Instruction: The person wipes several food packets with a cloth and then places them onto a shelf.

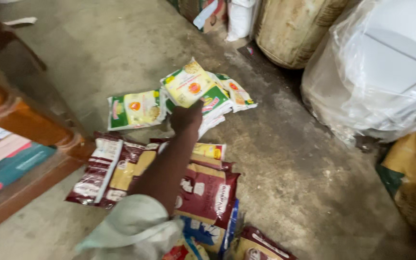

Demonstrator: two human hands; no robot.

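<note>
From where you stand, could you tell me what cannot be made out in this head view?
- Which hand this is: only one arm shows, from behind.
- Its grip on the yellow-green packet: fingers hidden behind the hand's back.
- The other hand: out of view.
- Maroon packets: partly covered by the arm and sleeve, and cut off by the bottom edge.
- White object in clear plastic: cut off at the right edge.

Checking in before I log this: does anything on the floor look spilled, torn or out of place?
Nothing looks spilled or torn. The green and yellow packets lie in a loose, overlapping pile on the bare concrete floor, at mixed angles, and the maroon packets nearer the camera are just as unevenly strewn. One hand holds a yellow packet above the pile.
</note>
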